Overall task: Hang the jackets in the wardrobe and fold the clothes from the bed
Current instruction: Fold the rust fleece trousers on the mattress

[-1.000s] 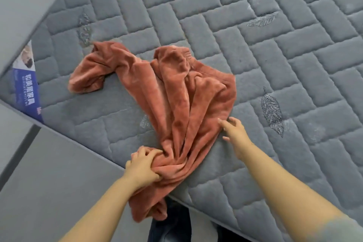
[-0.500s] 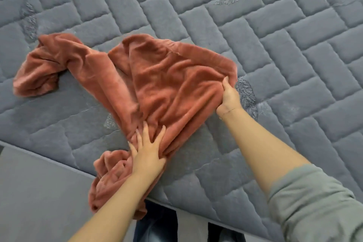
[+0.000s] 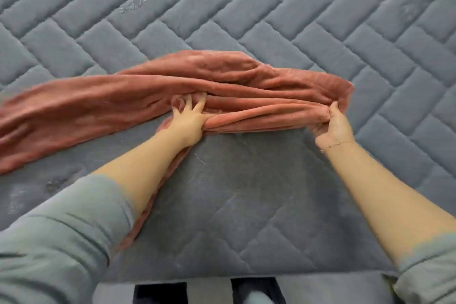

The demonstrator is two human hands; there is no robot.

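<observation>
A rust-orange plush garment (image 3: 98,103) lies stretched in a long bunched band across the grey quilted mattress (image 3: 271,20), reaching from the left edge of view to right of centre. My left hand (image 3: 190,118) is on its middle, fingers spread into the folds and thumb hooked round a fold. My right hand (image 3: 333,126) grips the garment's right end, fingers curled around the bunched fabric. A strip of the garment runs down beneath my left forearm toward the mattress edge.
The mattress fills nearly the whole view, its near edge (image 3: 246,276) at the bottom. Below it are my dark trouser legs (image 3: 256,291) and grey floor. My rolled-up grey-green sleeves (image 3: 61,242) sit at the lower corners.
The crumpled garment has been pulled out into a long sideways band. My right hand moved right and closed on its end; my left hand shifted up onto its middle. The view swung over the bed.
</observation>
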